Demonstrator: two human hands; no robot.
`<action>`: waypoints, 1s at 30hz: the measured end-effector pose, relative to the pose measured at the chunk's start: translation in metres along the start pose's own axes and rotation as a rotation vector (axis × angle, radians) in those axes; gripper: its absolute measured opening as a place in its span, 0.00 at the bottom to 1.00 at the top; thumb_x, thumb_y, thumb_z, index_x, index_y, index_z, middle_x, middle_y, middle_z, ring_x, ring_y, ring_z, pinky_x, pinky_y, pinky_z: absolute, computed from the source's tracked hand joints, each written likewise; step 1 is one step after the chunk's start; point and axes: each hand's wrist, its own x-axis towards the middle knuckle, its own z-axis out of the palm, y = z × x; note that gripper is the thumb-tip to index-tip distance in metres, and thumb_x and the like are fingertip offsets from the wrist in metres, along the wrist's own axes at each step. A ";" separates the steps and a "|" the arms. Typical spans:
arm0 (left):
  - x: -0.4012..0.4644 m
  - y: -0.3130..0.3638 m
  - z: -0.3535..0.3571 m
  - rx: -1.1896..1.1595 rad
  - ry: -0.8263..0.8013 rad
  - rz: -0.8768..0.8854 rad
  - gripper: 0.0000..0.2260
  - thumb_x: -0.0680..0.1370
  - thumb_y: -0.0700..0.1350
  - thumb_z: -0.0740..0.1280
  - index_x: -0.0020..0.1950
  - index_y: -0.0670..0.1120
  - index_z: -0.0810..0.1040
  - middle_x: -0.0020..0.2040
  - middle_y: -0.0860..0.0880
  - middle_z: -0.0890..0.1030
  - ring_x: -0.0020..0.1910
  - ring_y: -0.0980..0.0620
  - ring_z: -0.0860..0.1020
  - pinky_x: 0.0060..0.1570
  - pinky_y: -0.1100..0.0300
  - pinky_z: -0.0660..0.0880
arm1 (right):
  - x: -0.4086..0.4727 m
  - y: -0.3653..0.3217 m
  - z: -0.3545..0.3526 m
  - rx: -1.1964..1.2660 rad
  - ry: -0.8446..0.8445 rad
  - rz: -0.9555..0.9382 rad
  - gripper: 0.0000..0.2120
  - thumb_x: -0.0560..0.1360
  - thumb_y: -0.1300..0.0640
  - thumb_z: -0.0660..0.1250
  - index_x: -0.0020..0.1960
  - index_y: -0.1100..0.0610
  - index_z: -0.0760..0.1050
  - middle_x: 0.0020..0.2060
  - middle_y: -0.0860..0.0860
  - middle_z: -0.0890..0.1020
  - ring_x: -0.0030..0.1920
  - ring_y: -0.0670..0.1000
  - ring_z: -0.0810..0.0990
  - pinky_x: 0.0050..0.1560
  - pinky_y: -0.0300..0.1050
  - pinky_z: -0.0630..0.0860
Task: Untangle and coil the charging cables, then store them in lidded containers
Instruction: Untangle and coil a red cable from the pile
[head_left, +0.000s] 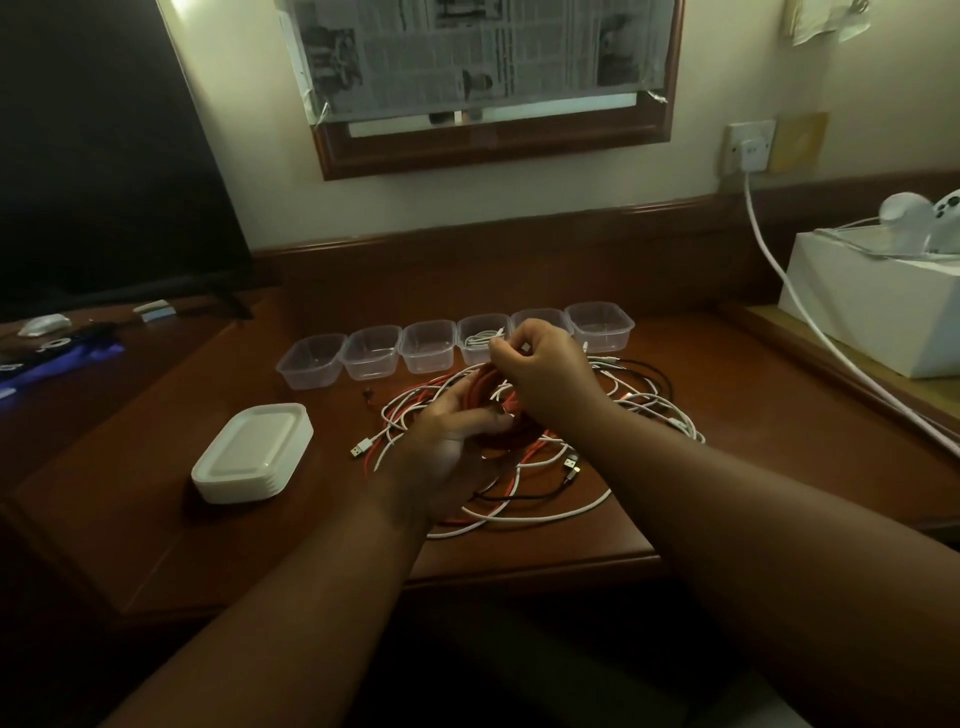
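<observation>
A tangle of white, red and black charging cables (540, 483) lies on the wooden desk (727, 415). My left hand (452, 447) grips a coil of red cable (480, 395) just above the tangle. My right hand (545, 364) pinches a strand of that red cable at the top of the coil. Behind the hands stands a row of several clear plastic containers (371, 353); one of them (480, 338) holds a coiled white cable. A stack of white lids (254, 452) sits at the left of the desk.
A dark screen (104, 156) stands at the back left, with small items on the lower surface before it. A white box (878, 301) sits at the right, and a white cord (779, 270) runs from a wall socket (748, 148) across the desk's right side.
</observation>
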 end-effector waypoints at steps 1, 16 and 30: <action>0.001 0.000 0.002 0.039 0.032 0.011 0.23 0.77 0.31 0.62 0.70 0.46 0.72 0.61 0.39 0.81 0.58 0.38 0.82 0.45 0.51 0.81 | 0.000 0.001 -0.001 -0.003 0.011 0.006 0.09 0.80 0.52 0.64 0.41 0.52 0.72 0.33 0.49 0.76 0.32 0.45 0.74 0.33 0.38 0.71; -0.027 0.027 -0.005 0.747 0.229 0.054 0.12 0.84 0.39 0.59 0.54 0.49 0.82 0.48 0.49 0.86 0.52 0.50 0.84 0.56 0.51 0.80 | 0.011 -0.004 -0.033 0.076 0.068 0.191 0.08 0.80 0.50 0.64 0.45 0.54 0.74 0.39 0.52 0.79 0.38 0.49 0.78 0.39 0.44 0.75; -0.026 0.016 0.011 0.321 0.115 0.163 0.22 0.81 0.49 0.61 0.27 0.45 0.67 0.27 0.46 0.67 0.31 0.49 0.74 0.42 0.57 0.74 | 0.004 -0.004 -0.062 0.197 0.094 0.364 0.11 0.78 0.49 0.67 0.40 0.54 0.75 0.32 0.50 0.76 0.32 0.49 0.72 0.38 0.49 0.71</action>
